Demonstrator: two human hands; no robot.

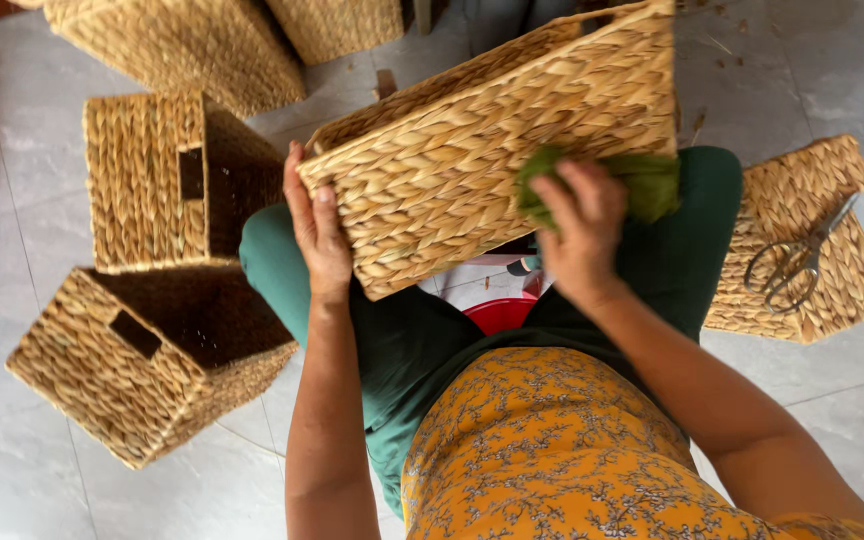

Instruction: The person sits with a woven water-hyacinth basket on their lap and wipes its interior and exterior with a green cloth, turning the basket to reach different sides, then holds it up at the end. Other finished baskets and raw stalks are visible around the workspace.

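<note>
A rectangular woven straw basket [492, 140] rests tilted across my knees, its flat side facing up. My left hand [317, 235] grips the basket's near left corner, thumb on the weave. My right hand [582, 235] presses a bunched green cloth [642, 180] against the basket's right side. My legs are in green trousers and I wear an orange patterned top.
Two open woven baskets [157, 180] [142, 370] lie on their sides on the tiled floor at left, more baskets [182, 40] at the top. At right a basket [842, 270] lies with grey scissors [797, 260] on it. A red stool [500, 312] shows between my legs.
</note>
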